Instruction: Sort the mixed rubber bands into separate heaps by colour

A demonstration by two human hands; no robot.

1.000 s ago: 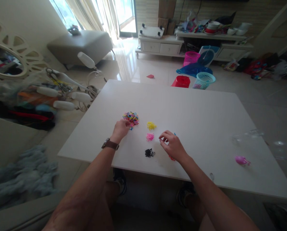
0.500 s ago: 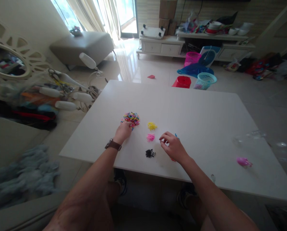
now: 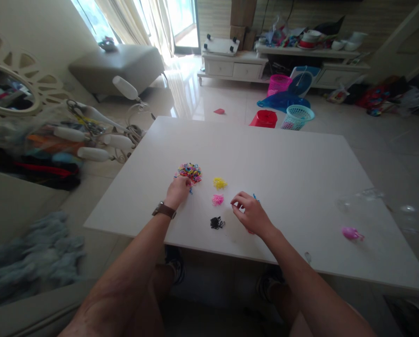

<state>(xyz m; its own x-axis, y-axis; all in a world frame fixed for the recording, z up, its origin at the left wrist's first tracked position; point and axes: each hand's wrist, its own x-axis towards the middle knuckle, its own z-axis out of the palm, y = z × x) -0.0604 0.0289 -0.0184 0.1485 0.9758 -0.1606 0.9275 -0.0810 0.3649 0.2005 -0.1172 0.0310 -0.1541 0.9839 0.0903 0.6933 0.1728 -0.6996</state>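
L hand (image 3: pixel 178 191) is resting at near edge of mixed pile (image 3: pixel 191 171) on tabletop (image 3: pixel 283 168), fingers bunched; can't tell if they're gripping anything. R hand (image 3: pixel 251 213) is hovering rt of pink pile (image 3: pixel 217 200), fingers half-curled, contents unclear. Yellow pile (image 3: pixel 220 183), pink pile & black pile (image 3: pixel 217 223) are sitting apart, prob. so colours aren't mixing.

Mixed pile (image 3: pixel 191 171) at left hand (image 3: pixel 177 190) is multicoloured: pink, yellow, blue, red. Between the hands: plain yellow pile (image 3: pixel 220 183), pink pile (image 3: pixel 217 200), black pile (image 3: pixel 216 223). Blue bits (image 3: pixel 255 197) show just beyond right hand (image 3: pixel 250 213), red bits (image 3: pixel 250 232) on its near side. Worktop (image 3: pixel 293 173) under both hands is plain white. Watch strap (image 3: pixel 168 211) behind left hand is brown.
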